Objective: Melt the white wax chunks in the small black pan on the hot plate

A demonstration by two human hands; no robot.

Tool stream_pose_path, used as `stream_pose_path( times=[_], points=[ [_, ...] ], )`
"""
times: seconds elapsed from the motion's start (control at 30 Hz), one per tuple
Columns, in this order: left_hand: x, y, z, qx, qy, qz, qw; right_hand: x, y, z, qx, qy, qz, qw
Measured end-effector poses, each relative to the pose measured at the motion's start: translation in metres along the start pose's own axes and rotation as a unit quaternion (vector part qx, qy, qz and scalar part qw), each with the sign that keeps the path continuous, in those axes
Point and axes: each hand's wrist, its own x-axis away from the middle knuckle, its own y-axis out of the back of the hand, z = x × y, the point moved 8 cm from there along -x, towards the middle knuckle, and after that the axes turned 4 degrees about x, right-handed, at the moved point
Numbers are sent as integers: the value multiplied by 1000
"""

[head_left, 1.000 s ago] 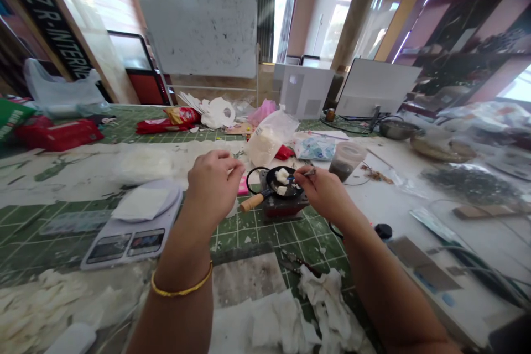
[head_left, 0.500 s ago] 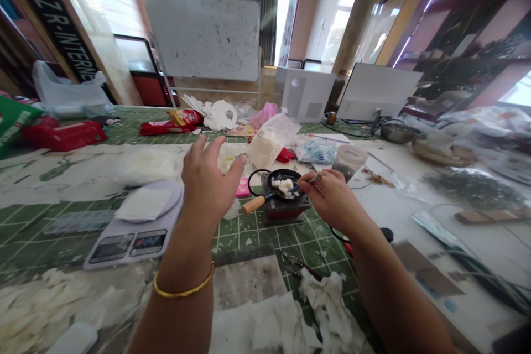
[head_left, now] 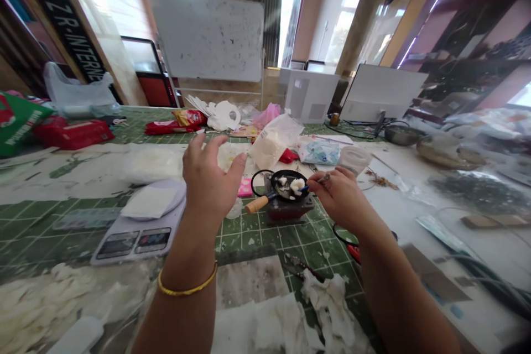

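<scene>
A small black pan (head_left: 285, 194) with a wooden handle (head_left: 257, 204) sits on a compact dark red and black heater (head_left: 290, 213). White, wax-like lumps (head_left: 297, 186) lie in the pan. My right hand (head_left: 339, 192) pinches a slim tool with a blue section (head_left: 304, 188), its tip against the lump on the pan's right side. To the left of the pan, my left hand (head_left: 211, 180) is raised, fingers spread, holding nothing. A pink mold-like piece (head_left: 245, 187) and a small clear cup (head_left: 234, 208) are near it.
A digital scale (head_left: 139, 238) with white sheets stands at left. Pliers (head_left: 302, 266) and crumpled white tissue (head_left: 327, 293) lie in front. Behind the pan are a bag of pale material (head_left: 271, 144) and a plastic cup (head_left: 354, 159). A cable (head_left: 342, 235) runs under my right forearm.
The white material, earlier bunched toward the pan's left, now shows as separate lumps, the larger one at right by the tool. My left hand stays raised. The view shifted slightly.
</scene>
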Motion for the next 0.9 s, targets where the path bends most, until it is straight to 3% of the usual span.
stream_pose_path(
  times=[0.1, 0.23, 0.37, 0.6, 0.8, 0.9],
  points=[
    [0, -3, -1, 4, 12, 29, 999, 0, 0, 4, -27, 17, 3, 999],
    [4, -18, -5, 16, 1, 121, 992, 0, 1, 1, -6, -3, 0, 1000],
    [10, -32, -5, -7, 0, 193, 981, 1, -1, 7, -42, 33, 4, 999],
    [11, -33, -3, -29, -5, 189, 981, -1, -2, 6, -22, 28, -10, 999],
    [16, -45, 8, -39, 11, 236, 971, 0, -3, -1, -11, 20, -33, 999],
    [11, -38, 14, -8, 30, 193, 981, -2, -3, -4, -5, 21, -43, 999]
  ],
)
